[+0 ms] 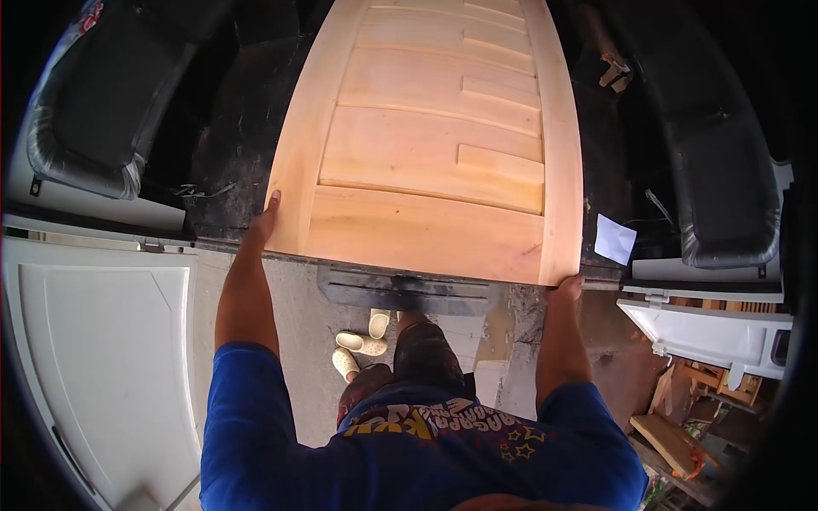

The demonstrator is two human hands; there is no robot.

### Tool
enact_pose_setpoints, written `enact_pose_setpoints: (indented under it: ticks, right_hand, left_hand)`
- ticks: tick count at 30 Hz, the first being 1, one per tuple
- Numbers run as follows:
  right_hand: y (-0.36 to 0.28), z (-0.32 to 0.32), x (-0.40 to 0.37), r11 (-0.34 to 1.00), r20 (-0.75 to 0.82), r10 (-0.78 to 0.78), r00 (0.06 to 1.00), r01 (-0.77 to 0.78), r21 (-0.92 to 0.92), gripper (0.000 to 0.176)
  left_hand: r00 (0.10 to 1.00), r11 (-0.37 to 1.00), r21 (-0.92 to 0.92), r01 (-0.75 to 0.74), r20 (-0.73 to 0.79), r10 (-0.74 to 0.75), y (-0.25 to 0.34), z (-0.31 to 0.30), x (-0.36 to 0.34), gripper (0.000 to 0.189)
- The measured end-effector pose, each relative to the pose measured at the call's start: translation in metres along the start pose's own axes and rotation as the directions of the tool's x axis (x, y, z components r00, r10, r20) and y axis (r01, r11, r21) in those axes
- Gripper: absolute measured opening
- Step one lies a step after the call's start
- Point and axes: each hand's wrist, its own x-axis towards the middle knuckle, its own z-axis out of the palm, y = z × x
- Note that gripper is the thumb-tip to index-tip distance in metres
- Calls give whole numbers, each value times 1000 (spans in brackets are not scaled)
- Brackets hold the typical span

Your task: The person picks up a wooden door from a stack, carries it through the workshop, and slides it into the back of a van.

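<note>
A pale wooden door with recessed panels and short raised strips lies lengthwise in the vehicle, its near end at the rear opening. My left hand grips its left edge close to the near corner, thumb on top and fingers hidden beneath. At the near right corner, my right hand is closed around the door's edge, most of its fingers out of sight underneath. Both arms reach forward, spread wide apart.
Black padded benches flank the door. A white paper lies at its right. White vehicle doors hang open either side. Below are a step bumper, cream clogs and wood pieces.
</note>
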Motion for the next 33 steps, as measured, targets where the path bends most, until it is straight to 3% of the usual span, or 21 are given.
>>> enact_pose_setpoints:
  ticks: [1,4,7,11,14,16,17,19,21,23,25,28,33]
  right_hand:
    - [3,-3,10,1000,18,-3,1000,3,-9,52]
    - [3,1,20,1000,40,3,999,-2,-6,51]
    - [0,9,24,999,36,-3,999,4,-40,50]
    - [0,11,24,996,-6,-43,999,43,-74,49]
    - [5,12,38,997,95,-37,995,43,-63,51]
    - [5,13,36,993,9,-40,999,41,-111,53]
    - [6,17,31,991,-33,-47,998,42,-128,55]
    - [12,26,13,994,-39,-35,999,31,-105,56]
    - [9,31,13,996,-31,-36,999,34,-85,57]
    - [17,25,23,993,-27,-29,999,25,-117,57]
    - [19,22,30,995,-40,-10,999,7,-96,58]
    - [20,25,41,998,-54,-10,999,6,-66,59]
    - [26,27,46,999,-20,6,1000,-7,-48,60]
  left_hand:
    - [1000,999,20,28,-8,-28,18,-3,-24,116]
    - [998,997,-38,-68,3,68,9,5,-2,118]
    - [999,1000,0,21,-31,-21,14,8,0,117]
    - [1000,1000,7,28,-5,-28,8,10,16,111]
    - [1000,1000,-31,-2,-7,2,1,14,34,118]
    - [998,996,-69,-55,1,56,-1,16,32,119]
    - [1000,999,-43,-7,1,7,-3,17,30,119]
    - [998,998,5,56,-12,-56,4,13,35,119]
    - [1000,1000,8,2,-4,-2,10,14,32,106]
    - [998,998,8,59,6,-59,14,12,27,108]
    - [1000,1000,-10,14,-15,-14,23,11,11,119]
    - [995,996,28,90,-46,-89,24,15,25,116]
    - [999,999,-16,43,-5,-43,16,20,45,114]
